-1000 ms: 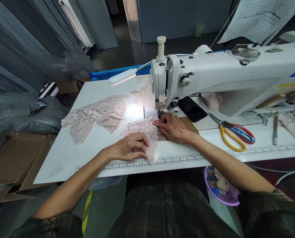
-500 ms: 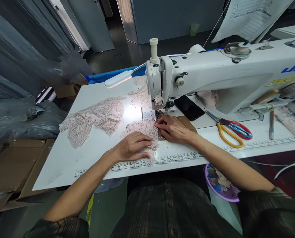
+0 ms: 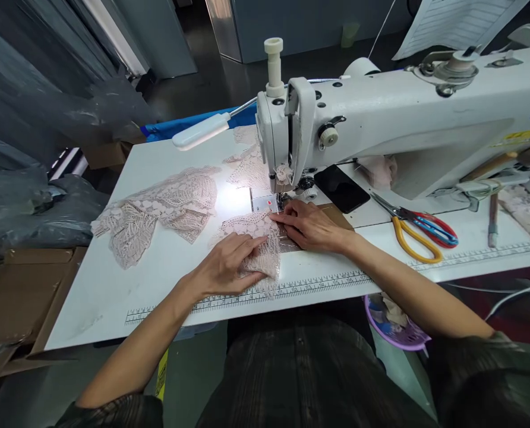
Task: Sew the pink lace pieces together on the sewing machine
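A pale pink lace piece [image 3: 268,261] lies at the front of the sewing machine [image 3: 363,131], below its needle area. My left hand [image 3: 229,261] rests on the left part of this lace, thumb and forefinger apart, with the fabric bunched up between them. Its other fingers are curled and partly hidden. At the lace's upper right edge, my right hand [image 3: 307,226] has its fingers closed on the fabric, just in front of the presser foot [image 3: 280,201]. The metal needle plate [image 3: 261,203] shows beside the foot.
More lace pieces [image 3: 158,208] lie on the left of the white table [image 3: 91,297]. A black phone [image 3: 341,188], yellow-and-red-handled scissors [image 3: 414,229] and a seam-ripper-like tool [image 3: 493,220] lie to the right. A lamp [image 3: 201,131] hangs left of the machine head. Below stands a purple basket [image 3: 396,342].
My left hand has drawn its fingers in, and the lace now bunches between thumb and forefinger. The lace's upper edge sits slightly apart from the presser foot. The camera view has shifted a little.
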The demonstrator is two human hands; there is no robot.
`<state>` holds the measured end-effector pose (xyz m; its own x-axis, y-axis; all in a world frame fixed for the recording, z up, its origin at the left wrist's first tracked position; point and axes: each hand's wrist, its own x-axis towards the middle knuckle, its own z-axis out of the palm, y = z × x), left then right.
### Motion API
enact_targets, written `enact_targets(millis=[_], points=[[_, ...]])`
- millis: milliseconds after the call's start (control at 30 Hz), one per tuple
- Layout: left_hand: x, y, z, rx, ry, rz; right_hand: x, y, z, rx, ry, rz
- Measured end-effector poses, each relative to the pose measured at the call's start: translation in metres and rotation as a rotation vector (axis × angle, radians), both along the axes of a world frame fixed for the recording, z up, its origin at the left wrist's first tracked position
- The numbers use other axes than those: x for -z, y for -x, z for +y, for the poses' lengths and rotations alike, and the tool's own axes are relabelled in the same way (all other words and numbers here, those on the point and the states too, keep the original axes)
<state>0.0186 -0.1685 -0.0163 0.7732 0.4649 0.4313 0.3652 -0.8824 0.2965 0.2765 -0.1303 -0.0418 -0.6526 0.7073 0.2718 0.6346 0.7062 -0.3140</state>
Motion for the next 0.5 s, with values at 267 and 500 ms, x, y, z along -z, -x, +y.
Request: enact_targets(millis=[267,500], points=[[-0.0055,-0.0006,0.0005,0.041,-0.039,-0.035,-0.0005,0.0006,-0.0007,0.025,-0.024,-0.053],[0.0009,-0.0031,-0.0026,0.133,-0.018,-0.069,-0.0058,0.0092,-0.0019,0.068,-0.027,-0.171]])
